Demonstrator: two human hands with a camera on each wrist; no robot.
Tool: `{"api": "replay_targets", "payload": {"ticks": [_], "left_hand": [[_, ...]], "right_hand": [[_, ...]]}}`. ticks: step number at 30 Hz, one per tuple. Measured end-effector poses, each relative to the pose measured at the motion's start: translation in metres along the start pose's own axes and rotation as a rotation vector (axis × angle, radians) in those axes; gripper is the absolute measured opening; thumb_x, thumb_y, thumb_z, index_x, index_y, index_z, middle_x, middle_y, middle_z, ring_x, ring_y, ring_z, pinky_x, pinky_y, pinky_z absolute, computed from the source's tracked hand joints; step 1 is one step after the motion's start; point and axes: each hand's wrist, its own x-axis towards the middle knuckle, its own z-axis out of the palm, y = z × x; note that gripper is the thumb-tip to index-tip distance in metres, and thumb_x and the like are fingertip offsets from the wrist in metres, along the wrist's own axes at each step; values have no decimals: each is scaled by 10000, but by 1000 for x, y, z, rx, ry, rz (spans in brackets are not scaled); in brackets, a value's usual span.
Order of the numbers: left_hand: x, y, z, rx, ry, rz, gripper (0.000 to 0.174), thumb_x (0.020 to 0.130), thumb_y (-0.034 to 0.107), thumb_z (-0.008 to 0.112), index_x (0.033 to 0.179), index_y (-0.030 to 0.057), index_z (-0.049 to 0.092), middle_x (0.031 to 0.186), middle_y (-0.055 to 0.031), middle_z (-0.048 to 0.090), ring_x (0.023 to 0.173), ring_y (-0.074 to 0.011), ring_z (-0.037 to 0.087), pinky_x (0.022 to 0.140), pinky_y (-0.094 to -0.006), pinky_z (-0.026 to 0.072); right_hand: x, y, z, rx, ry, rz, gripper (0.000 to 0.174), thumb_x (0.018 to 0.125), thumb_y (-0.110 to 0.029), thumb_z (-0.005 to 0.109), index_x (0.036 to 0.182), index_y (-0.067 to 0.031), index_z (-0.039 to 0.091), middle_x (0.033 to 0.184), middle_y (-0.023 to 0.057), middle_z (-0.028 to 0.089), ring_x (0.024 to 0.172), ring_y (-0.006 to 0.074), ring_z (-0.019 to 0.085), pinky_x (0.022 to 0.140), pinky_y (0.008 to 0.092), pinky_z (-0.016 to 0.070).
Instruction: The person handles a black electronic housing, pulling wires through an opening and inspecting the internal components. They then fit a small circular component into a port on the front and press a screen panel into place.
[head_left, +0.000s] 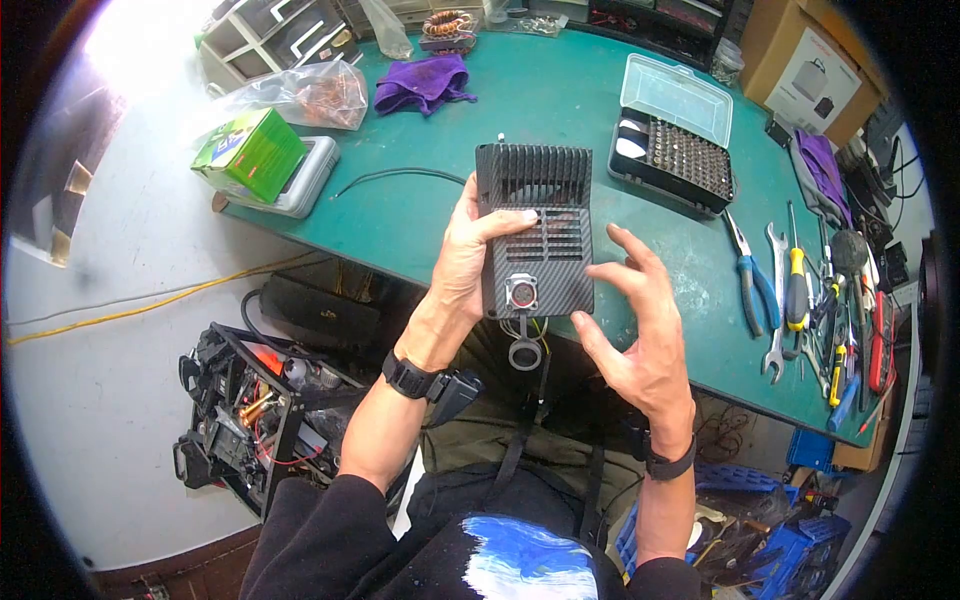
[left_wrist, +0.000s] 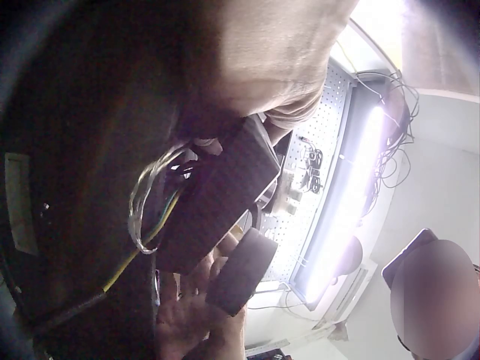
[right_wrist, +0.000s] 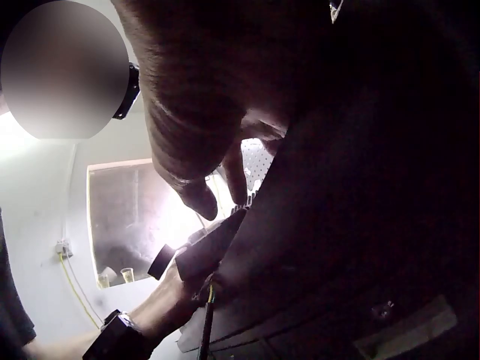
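My left hand [head_left: 460, 258] grips a black carbon-patterned vented housing [head_left: 568, 268] by its left side, thumb lying across the slats. The upper, finned part of the housing leans at an angle to the lower panel. A round multi-pin connector [head_left: 522, 292] sits low on that panel, and a cap on a strap [head_left: 522, 330] hangs beneath it. Thin wires, one yellow [left_wrist: 171, 208], come out of the underside in the left wrist view. Beside the housing's right edge is my right hand [head_left: 640, 325], fingers spread and bent, holding nothing, index fingertip right at the edge.
A bit case [head_left: 670, 195] with its lid up stands behind on the green table [head_left: 420, 225]. Pliers [head_left: 752, 280], wrenches and screwdrivers lie at right. A green box [head_left: 250, 155], plastic bag [head_left: 310, 95] and purple cloth [head_left: 423, 84] are at left. A parts-filled frame [head_left: 265, 400] stands below.
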Motion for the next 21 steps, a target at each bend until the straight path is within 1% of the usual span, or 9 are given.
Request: {"api": "replay_targets", "payload": {"ticks": [2,3,5,6,8,11,15,17,21], "left_hand": [[0,0,0,-4,2,4,496,818,-101,660,1246,65,473,1101,-116,649,940,-206,694,822,-357,613],[0,1,0,1,2,0,498,818,-102,659,1248,67,472,1102,-116,649,937,-206,694,822,-357,613],[0,1,0,6,4,-3,500,819,-102,659,1249,68,471,1102,-117,649,935,-205,694,822,-357,613],[0,1,-1,12,10,-5,505,819,-103,658,1253,71,468,1102,-118,648,936,-206,693,822,-357,614],[0,0,-1,18,15,-8,509,819,-103,658,1256,73,466,1101,-120,648,936,-207,693,822,-357,614],[1,0,-1,5,7,-11,518,818,-103,657,1263,77,461,1102,-123,647,940,-208,693,819,-357,613],[1,0,-1,4,5,-7,524,818,-103,657,1269,75,458,1102,-126,647,939,-209,694,811,-358,614],[1,0,-1,3,4,-5,528,818,-103,657,1273,74,457,1101,-127,649,936,-209,696,809,-358,614],[1,0,-1,4,8,-4,536,819,-102,655,1285,69,453,1093,-127,658,926,-208,700,809,-357,614]], "right_hand": [[1,5,-3,-231,-108,-122,447,745,-117,799,1162,-91,638,1420,220,508,1314,417,492,1089,479,406],[0,4,-2,-231,-108,-122,447,745,-117,799,1162,-91,638,1420,220,508,1314,417,492,1089,479,406],[0,-1,0,-2,-8,8,401,755,-116,790,1134,-82,662,1406,222,520,1309,418,495,1085,476,411],[0,0,0,-2,-8,8,401,755,-116,790,1134,-82,662,1406,222,520,1309,418,495,1085,476,411],[1,6,-3,-225,-115,-128,437,755,-112,789,1165,-79,640,1401,222,524,1294,417,506,1077,477,418],[1,-3,0,-48,-20,-20,396,766,-113,778,1142,-76,658,1388,222,536,1284,412,515,1073,475,422],[1,1,-2,-196,-95,-104,397,766,-106,774,1144,-76,658,1382,219,540,1269,408,526,1068,473,425],[1,-5,0,-24,-12,2,354,771,-101,768,1113,-71,682,1370,217,550,1268,404,527,1069,468,425],[1,1,-3,-185,-104,-100,366,775,-101,764,1130,-78,679,1354,217,560,1264,400,531,1066,463,427]]}}
